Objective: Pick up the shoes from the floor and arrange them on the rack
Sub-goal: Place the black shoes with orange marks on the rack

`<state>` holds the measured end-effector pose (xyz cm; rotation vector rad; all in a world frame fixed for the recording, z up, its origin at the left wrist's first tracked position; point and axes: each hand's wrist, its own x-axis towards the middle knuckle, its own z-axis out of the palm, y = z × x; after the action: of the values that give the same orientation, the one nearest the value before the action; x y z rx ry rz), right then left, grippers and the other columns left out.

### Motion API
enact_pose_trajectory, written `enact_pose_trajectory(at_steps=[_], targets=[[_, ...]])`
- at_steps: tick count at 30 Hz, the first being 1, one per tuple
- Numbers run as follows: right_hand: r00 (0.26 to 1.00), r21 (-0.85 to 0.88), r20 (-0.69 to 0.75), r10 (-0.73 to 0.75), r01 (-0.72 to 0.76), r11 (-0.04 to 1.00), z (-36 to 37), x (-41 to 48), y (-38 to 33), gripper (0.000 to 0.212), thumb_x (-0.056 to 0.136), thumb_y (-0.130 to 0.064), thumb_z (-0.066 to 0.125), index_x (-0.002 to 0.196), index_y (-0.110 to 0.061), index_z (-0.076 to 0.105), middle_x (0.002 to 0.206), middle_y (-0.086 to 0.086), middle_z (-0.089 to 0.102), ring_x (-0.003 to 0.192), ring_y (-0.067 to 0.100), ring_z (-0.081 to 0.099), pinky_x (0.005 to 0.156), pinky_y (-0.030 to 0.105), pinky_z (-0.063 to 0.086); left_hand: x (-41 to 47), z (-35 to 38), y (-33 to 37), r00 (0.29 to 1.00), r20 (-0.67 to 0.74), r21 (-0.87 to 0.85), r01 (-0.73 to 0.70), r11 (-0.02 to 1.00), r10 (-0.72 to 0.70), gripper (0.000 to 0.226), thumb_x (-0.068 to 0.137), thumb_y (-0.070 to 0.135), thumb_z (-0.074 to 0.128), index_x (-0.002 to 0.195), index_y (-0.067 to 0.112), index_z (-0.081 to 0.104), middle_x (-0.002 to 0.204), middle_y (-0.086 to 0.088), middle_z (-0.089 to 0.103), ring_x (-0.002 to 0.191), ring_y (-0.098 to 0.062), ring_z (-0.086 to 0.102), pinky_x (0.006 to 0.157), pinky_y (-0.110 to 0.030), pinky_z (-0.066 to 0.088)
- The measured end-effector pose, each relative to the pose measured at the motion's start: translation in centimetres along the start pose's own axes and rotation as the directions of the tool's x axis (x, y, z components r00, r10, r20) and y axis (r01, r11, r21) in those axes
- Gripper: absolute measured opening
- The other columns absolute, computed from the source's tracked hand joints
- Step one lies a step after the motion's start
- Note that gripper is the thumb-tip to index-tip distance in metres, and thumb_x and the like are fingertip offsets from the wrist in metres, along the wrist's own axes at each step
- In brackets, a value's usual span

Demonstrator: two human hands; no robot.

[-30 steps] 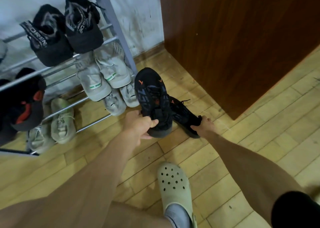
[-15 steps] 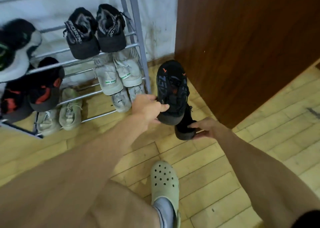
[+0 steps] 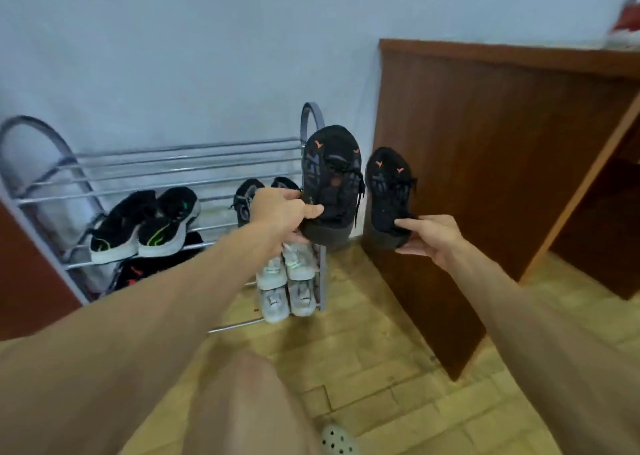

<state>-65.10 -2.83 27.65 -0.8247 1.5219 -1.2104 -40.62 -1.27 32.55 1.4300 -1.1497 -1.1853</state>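
My left hand point(image 3: 282, 214) grips the heel of a black sneaker with orange marks point(image 3: 330, 177), held toe-up in the air by the right end of the metal shoe rack point(image 3: 180, 163). My right hand point(image 3: 431, 236) holds the matching black sneaker point(image 3: 388, 191) by its heel, also toe-up, in front of the brown wooden panel. Both shoes are off the floor and level with the rack's upper tiers. The top rails of the rack carry no shoes.
Black shoes with green marks point(image 3: 145, 222) sit on a middle tier, another dark pair point(image 3: 247, 195) behind my left hand, pale grey shoes point(image 3: 287, 281) lower down. A brown wooden desk side point(image 3: 467, 177) stands right of the rack. My foot in a pale clog point(image 3: 337, 440) is on the wooden floor.
Both hands have lifted the black sneakers from the floor up to the height of the rack's upper tiers. My view has tilted up, showing the rack's top and the wall.
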Motion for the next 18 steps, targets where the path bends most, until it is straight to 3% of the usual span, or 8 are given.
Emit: enact_pose_trajectory(at_steps=[3,7,12,18], targets=[[0.989,0.041,-0.014,-0.147,0.147,0.988,2.1,-1.0,-4.2,0.049,0.079,-0.004,0.076,0.123,0.005,0.058,0.11,0.024,0.069,0.077,0.031,0.075,0.06,0.038,0.062,0.2,-2.6,3.3,0.999,-0.032,-0.047,-0.029,0.998,0.028,0.048,0.074,0.004,0.078,0.12,0.007,0.063,0.105,-0.012,0.072,0.08,-0.03,0.073,0.062,-0.039,0.061],[0.962,0.07,0.033,-0.27,0.267,0.961,5.8,-1.3,-9.0,0.046,0.079,-0.005,0.076,0.122,0.003,0.061,0.107,0.02,0.071,0.082,0.031,0.074,0.067,0.042,0.062,1.5,-6.2,6.4,0.989,-0.136,-0.069,-0.065,0.996,0.055,0.038,0.077,0.002,0.076,0.112,0.006,0.064,0.101,-0.013,0.07,0.08,-0.03,0.072,0.06,-0.041,0.062],[0.956,0.033,0.119,-0.267,0.265,0.964,11.5,0.0,-12.8,0.033,0.076,-0.002,0.077,0.105,0.006,0.064,0.099,0.02,0.071,0.074,0.031,0.073,0.047,0.031,0.058,5.4,-10.2,7.3,0.974,-0.222,-0.049,-0.05,0.998,0.038,0.039,0.075,0.002,0.076,0.112,0.0,0.063,0.099,-0.016,0.07,0.075,-0.031,0.071,0.054,-0.039,0.061],[0.97,-0.008,0.131,-0.202,0.205,0.979,17.4,4.4,-12.8,0.027,0.074,0.001,0.078,0.095,0.008,0.062,0.098,0.023,0.068,0.072,0.032,0.071,0.046,0.039,0.059,11.6,-12.1,6.0,0.968,-0.25,-0.062,0.002,0.998,-0.018,0.027,0.076,0.002,0.075,0.102,-0.001,0.065,0.097,-0.015,0.068,0.068,-0.028,0.069,0.049,-0.04,0.06]])
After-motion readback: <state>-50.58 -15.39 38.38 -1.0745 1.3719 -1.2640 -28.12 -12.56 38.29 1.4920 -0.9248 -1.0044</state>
